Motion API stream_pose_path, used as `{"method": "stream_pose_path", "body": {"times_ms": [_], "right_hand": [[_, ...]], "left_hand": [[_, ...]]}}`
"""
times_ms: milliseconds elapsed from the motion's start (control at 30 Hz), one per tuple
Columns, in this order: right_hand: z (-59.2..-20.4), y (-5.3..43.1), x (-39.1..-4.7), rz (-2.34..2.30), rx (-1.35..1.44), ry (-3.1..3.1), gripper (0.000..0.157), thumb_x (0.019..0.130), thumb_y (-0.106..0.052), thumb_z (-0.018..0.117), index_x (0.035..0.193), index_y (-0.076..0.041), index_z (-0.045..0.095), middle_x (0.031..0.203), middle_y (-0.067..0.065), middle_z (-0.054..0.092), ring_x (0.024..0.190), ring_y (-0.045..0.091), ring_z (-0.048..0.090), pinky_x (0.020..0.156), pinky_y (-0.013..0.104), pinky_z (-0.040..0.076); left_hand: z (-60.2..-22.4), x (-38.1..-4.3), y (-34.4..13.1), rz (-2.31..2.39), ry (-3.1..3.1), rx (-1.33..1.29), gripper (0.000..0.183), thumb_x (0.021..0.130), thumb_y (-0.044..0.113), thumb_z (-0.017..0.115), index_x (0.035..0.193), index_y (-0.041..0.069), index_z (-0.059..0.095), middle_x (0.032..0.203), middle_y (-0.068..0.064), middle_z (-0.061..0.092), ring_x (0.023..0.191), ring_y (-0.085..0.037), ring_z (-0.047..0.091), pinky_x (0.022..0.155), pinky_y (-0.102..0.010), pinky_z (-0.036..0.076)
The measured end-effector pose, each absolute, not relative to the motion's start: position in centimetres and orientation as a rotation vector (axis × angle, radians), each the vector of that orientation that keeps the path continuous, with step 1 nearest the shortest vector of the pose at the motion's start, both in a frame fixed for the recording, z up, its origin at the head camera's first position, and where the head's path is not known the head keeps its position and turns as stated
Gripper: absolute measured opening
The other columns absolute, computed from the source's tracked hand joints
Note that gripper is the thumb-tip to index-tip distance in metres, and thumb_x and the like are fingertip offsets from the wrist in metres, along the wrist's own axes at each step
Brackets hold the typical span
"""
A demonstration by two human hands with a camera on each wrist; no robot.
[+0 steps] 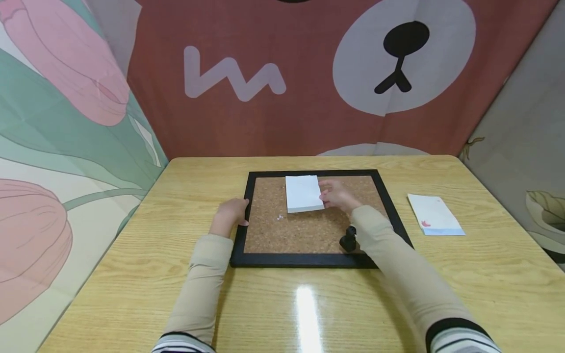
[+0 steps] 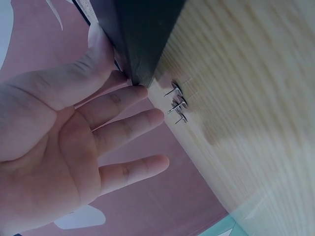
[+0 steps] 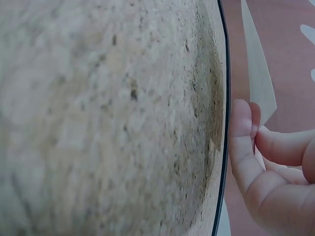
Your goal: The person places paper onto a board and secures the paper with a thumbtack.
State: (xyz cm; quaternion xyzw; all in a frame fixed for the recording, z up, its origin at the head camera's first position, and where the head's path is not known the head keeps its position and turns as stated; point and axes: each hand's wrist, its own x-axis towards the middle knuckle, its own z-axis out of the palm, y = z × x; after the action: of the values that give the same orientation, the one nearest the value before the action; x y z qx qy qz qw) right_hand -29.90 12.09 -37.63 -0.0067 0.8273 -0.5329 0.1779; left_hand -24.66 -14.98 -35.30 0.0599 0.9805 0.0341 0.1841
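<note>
A corkboard (image 1: 287, 235) with a black frame lies on the table. My left hand (image 1: 231, 212) is at its left edge, with the thumb and a fingertip against the frame (image 2: 138, 44) and the other fingers straight and spread. In the left wrist view, several metal thumbtacks (image 2: 178, 102) lie on the wood just past these fingertips. Over the upper part of the cork, my right hand (image 1: 337, 193) pinches a white notepad (image 1: 303, 193) by its right side. The right wrist view shows this notepad (image 3: 261, 73) nearly edge-on between thumb and fingers.
To the right of the board lies a second notepad (image 1: 434, 213) with a blue bottom strip and a small pink print. Small shiny bits (image 1: 280, 216) rest on the cork. A black wrist camera (image 1: 348, 239) overlaps the board's lower right. Printed curtains (image 1: 247, 122) hang behind the wooden table (image 1: 176, 196).
</note>
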Motion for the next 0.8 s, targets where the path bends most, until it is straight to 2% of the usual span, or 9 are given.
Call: {"method": "stream_pose_path", "body": {"times_ms": [300, 500, 600, 733, 800], "right_hand": [[-37.0, 10.5, -29.4, -1.564, -0.051, 2.324, 0.045, 0.086, 0.011, 0.047, 0.13, 0.006, 0.036, 0.084, 0.015, 0.05, 0.066, 0.017, 0.05, 0.06, 0.027, 0.049], [-37.0, 9.2, -29.7, -1.512, -0.027, 2.342, 0.046, 0.087, 0.013, 0.045, 0.131, 0.009, 0.033, 0.089, 0.019, 0.049, 0.069, 0.02, 0.051, 0.062, 0.031, 0.049], [-38.1, 8.8, -30.5, -1.544, -0.072, 2.333, 0.047, 0.086, 0.013, 0.046, 0.131, 0.005, 0.036, 0.088, 0.018, 0.051, 0.068, 0.02, 0.052, 0.061, 0.031, 0.05], [-43.5, 9.4, -34.7, -1.708, -0.23, 2.254, 0.044, 0.08, 0.016, 0.05, 0.121, 0.002, 0.044, 0.075, 0.016, 0.053, 0.06, 0.021, 0.055, 0.05, 0.033, 0.05], [-45.0, 9.4, -36.1, -1.708, -0.207, 2.246, 0.044, 0.08, 0.015, 0.051, 0.121, 0.0, 0.043, 0.077, 0.017, 0.053, 0.062, 0.022, 0.055, 0.053, 0.035, 0.05]], "left_hand": [[-35.2, -24.6, -15.0, 0.088, 2.783, 0.173, 0.068, 0.078, 0.018, 0.069, 0.135, 0.001, 0.037, 0.133, -0.02, 0.041, 0.119, -0.034, 0.04, 0.092, -0.044, 0.037], [-34.9, -24.5, -14.9, 0.101, 2.787, 0.189, 0.067, 0.077, 0.019, 0.07, 0.134, 0.001, 0.039, 0.132, -0.019, 0.042, 0.118, -0.033, 0.041, 0.091, -0.042, 0.039], [-34.8, -24.4, -14.9, 0.11, 2.785, 0.192, 0.066, 0.077, 0.018, 0.07, 0.133, 0.0, 0.04, 0.131, -0.02, 0.042, 0.118, -0.033, 0.041, 0.091, -0.042, 0.038], [-34.8, -24.4, -15.0, 0.117, 2.781, 0.181, 0.065, 0.078, 0.018, 0.07, 0.133, 0.0, 0.04, 0.131, -0.02, 0.042, 0.119, -0.033, 0.04, 0.091, -0.043, 0.038], [-34.9, -24.5, -15.0, 0.117, 2.777, 0.174, 0.065, 0.078, 0.018, 0.07, 0.132, 0.0, 0.041, 0.131, -0.019, 0.043, 0.118, -0.033, 0.041, 0.091, -0.043, 0.038]]}}
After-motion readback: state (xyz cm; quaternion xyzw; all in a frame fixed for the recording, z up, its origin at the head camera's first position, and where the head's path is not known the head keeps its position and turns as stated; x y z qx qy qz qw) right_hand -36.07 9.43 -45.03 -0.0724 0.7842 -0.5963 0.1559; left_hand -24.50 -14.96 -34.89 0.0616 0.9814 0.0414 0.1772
